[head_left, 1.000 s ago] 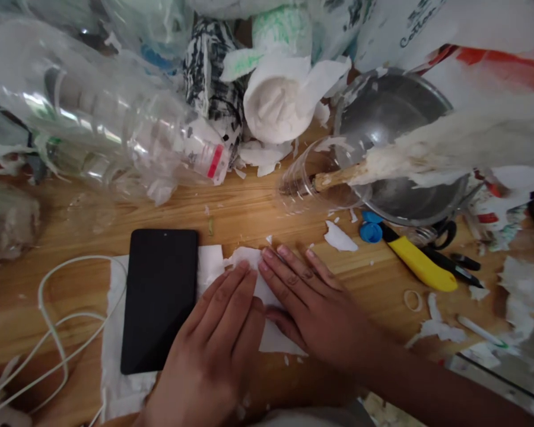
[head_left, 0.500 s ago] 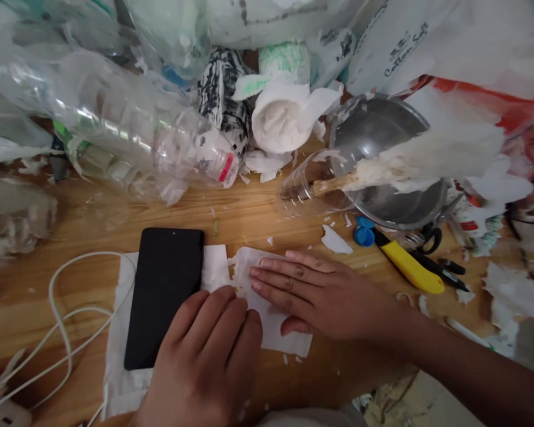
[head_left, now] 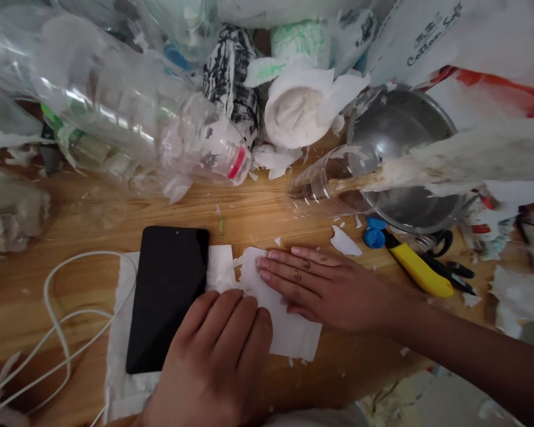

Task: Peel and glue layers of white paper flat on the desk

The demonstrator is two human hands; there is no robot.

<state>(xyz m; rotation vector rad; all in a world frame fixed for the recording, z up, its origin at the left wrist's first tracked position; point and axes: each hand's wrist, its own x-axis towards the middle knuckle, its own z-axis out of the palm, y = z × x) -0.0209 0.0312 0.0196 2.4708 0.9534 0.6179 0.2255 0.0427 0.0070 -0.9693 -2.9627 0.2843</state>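
A small white sheet of paper (head_left: 293, 338) with a ragged left edge lies on the wooden table. My right hand (head_left: 324, 287) rests flat on it, fingers stretched out to the left. At the sheet's lower left, my left hand (head_left: 222, 356) is closed with knuckles up; its fingertips and whatever they grip are hidden. Left of that hand is a black phone (head_left: 167, 302), lying on layered white paper (head_left: 120, 344). Another white paper piece (head_left: 221, 265) shows between the phone and the torn sheet.
Clear plastic bottles (head_left: 160, 118) crowd the back left. A paper-covered cup (head_left: 296, 112), a cut plastic bottle (head_left: 324, 184) and a metal bowl (head_left: 404, 124) stand behind. At right lie blue caps (head_left: 374, 237) and a yellow-handled cutter (head_left: 420, 270). A white cable (head_left: 56, 308) loops at left.
The view has shifted slightly, so most things appear a little further right. My right hand still lies flat on the sheet, its thumb less visible. My left hand remains closed at the torn edge.
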